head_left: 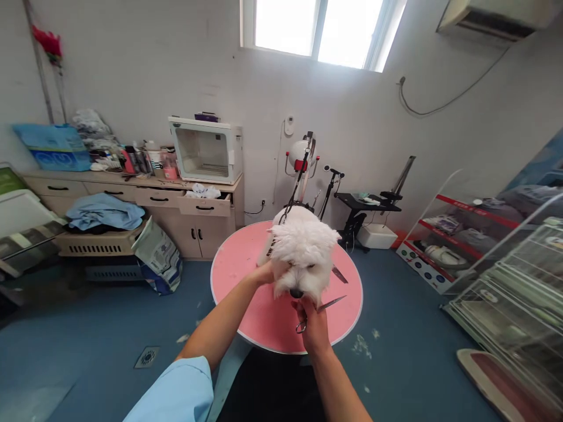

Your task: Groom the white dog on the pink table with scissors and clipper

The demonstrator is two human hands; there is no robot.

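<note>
A small white dog (303, 249) stands on a round pink grooming table (246, 258), facing me, with a dark leash running up from its neck to a stand behind. My left hand (264, 273) is closed on the fur at the side of the dog's head. Just under the dog's chin, my right hand (311, 319) is closed on a pair of scissors (328, 305), blades pointing right. A comb-like tool (339, 274) lies on the table by the dog's other side.
A cabinet (176, 205) with bottles and a white drying box (206, 149) lines the back wall. A pet carrier with a blue towel (104, 212) and a feed bag (159, 255) sit at left. Wire cages (519, 281) stand at right. Fur clippings dot the blue floor.
</note>
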